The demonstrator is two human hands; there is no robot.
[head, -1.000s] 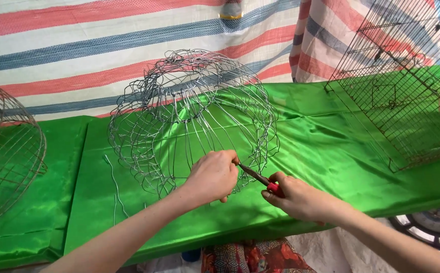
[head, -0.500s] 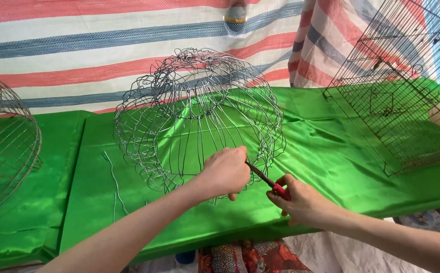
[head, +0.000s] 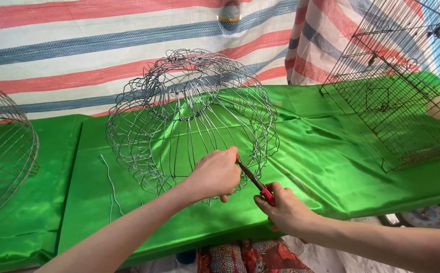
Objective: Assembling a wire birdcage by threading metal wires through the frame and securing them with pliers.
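A person works at a table point(head: 331, 167) covered in shiny green cloth, seen from above their own hands. A domed wire frame point(head: 192, 116) lies tipped on its side near the middle of the table, its open mouth toward the front edge. Its curved ribs and looped scalloped rim look fully shaped.

The left hand point(head: 215, 174) is closed around wires at the lower rim of the frame. The right hand point(head: 288, 212), at the front edge, is closed on the red handles of pliers point(head: 254, 181), whose tip meets the rim just beside the left fingers. The work appears well advanced, with rim joints being finished; which joints remain undone cannot be told.

Loose wire pieces point(head: 110, 182) lie on the cloth left of the frame. A round wire basket point(head: 3, 146) sits at the left end. A square-barred cage point(head: 402, 91) stands at the right end. A striped tarp point(head: 104, 50) hangs behind.
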